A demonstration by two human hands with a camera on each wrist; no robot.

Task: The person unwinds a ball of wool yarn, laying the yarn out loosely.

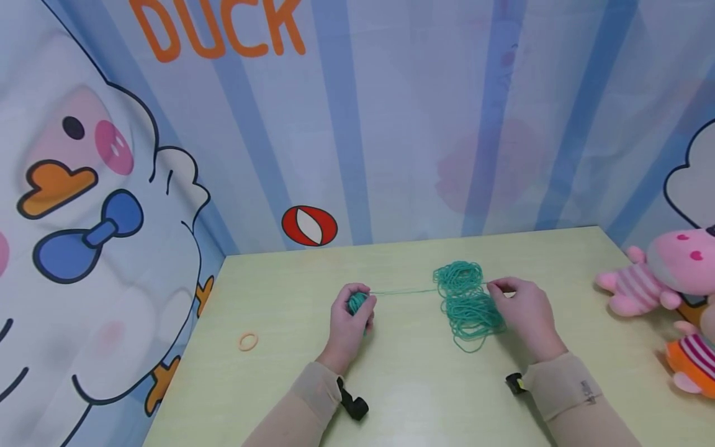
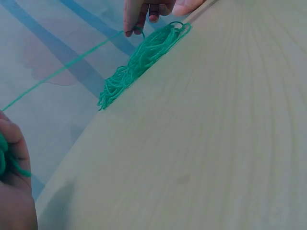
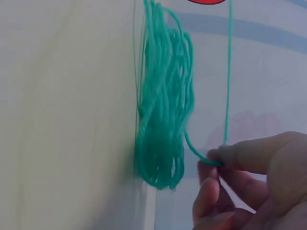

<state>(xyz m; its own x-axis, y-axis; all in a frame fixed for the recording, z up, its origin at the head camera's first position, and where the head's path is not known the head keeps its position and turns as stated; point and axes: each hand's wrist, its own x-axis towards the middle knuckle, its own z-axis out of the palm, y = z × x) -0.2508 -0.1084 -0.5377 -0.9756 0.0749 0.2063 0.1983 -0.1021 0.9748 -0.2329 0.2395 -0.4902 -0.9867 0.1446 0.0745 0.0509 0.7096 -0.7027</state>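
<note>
My left hand (image 1: 349,320) grips a small ball of green yarn (image 1: 357,302), its fingers wrapped round it. From that ball a single strand (image 1: 402,292) stretches across to the right, passing over a loose skein of green yarn (image 1: 473,313) on the table. At the skein's right side my right hand (image 1: 525,310) pinches the strand between thumb and fingertip. The right wrist view shows the pinched strand (image 3: 228,86) running up, with another length leading from the fingers back to the skein (image 3: 165,105). In the left wrist view the ball (image 2: 5,158) is partly cut off.
A small orange ring (image 1: 248,341) lies on the table (image 1: 413,385) to the left. Pink plush toys (image 1: 642,282) sit at the right edge, one with an orange and striped body (image 1: 695,360). Behind the table hangs a printed curtain (image 1: 402,124).
</note>
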